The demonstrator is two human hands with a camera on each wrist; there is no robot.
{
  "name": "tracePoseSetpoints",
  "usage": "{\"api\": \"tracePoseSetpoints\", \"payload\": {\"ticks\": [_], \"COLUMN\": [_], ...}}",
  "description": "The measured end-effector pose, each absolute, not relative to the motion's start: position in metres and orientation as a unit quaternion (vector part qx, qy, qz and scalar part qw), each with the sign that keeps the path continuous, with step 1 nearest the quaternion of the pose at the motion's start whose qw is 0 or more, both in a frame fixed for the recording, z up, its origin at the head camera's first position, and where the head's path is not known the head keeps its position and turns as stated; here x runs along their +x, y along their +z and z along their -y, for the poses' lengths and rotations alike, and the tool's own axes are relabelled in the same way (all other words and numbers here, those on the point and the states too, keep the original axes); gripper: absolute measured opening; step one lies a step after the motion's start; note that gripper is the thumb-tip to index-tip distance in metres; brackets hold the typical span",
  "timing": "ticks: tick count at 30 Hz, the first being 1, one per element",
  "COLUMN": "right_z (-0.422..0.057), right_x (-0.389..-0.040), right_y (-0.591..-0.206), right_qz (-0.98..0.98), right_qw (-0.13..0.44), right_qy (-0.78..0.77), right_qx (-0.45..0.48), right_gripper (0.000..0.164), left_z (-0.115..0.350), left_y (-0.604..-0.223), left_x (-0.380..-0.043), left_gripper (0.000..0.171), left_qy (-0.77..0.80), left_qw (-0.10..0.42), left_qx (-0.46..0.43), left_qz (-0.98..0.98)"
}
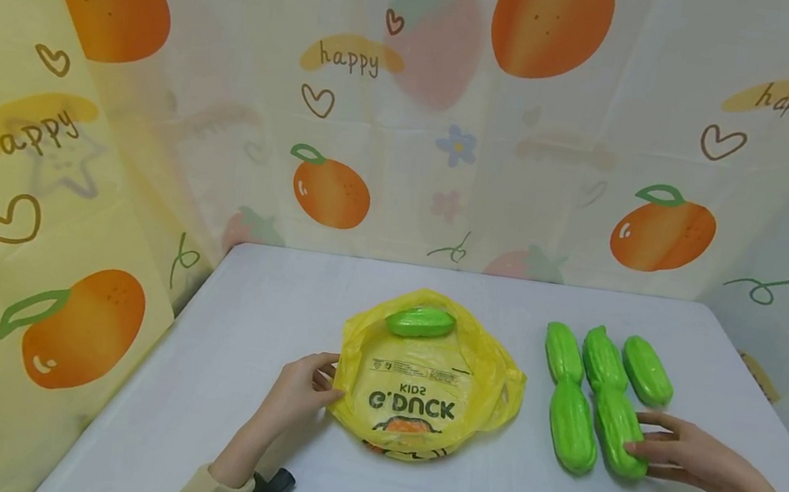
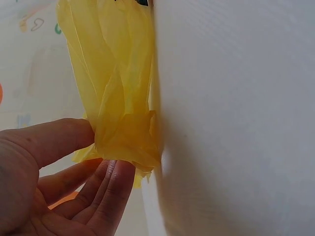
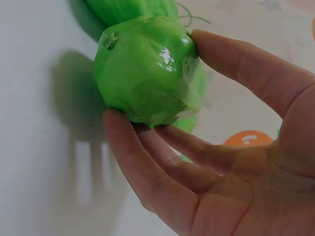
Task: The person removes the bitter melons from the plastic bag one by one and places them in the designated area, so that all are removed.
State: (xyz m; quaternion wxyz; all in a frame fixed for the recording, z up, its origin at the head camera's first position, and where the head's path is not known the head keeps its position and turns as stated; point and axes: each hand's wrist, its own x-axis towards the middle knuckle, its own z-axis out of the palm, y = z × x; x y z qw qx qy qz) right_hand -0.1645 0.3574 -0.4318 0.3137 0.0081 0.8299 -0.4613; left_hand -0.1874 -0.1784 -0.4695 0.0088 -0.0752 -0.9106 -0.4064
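Note:
A yellow plastic bag [image 1: 423, 368] lies with its mouth spread open, printed with upside-down lettering and an orange picture. Inside it, toward the far side, is a shiny green cucumber-shaped piece [image 1: 421, 322]. My left hand [image 1: 298, 392] pinches the bag's left edge between thumb and fingers; in the left wrist view the thin yellow plastic [image 2: 113, 73] hangs in folds. On the right, my right hand [image 1: 697, 461] holds the near green piece [image 1: 616, 437] of the middle row, thumb on one side and fingers on the other. Close up, that piece [image 3: 147, 69] looks wrapped in clear film.
Beside the held piece, more green pieces lie on the white table [image 1: 282, 289]: a near one [image 1: 573, 431] and a far one [image 1: 565, 352] in the left row, another [image 1: 604, 355] beyond the held one, and a single one [image 1: 647, 372] at right. A fruit-printed curtain [image 1: 404, 180] hangs behind.

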Motion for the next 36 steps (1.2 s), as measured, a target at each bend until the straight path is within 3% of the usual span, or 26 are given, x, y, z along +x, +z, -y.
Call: {"api": "tracePoseSetpoints", "payload": {"ticks": [36], "right_z": [-0.3536], "right_x": [-0.1628], "right_y": [-0.4382], "right_qz": [-0.825], "right_qw": [0.310], "right_qy": [-0.472], "right_qx": [0.019], "right_gripper": [0.082], "left_z": [0.1778], "left_y": [-0.4693], "left_x": [-0.1883], "left_gripper": [0.050], "left_qy": [-0.406], "left_qw": [0.009], "left_qx": [-0.074], "left_qz": [0.911]}}
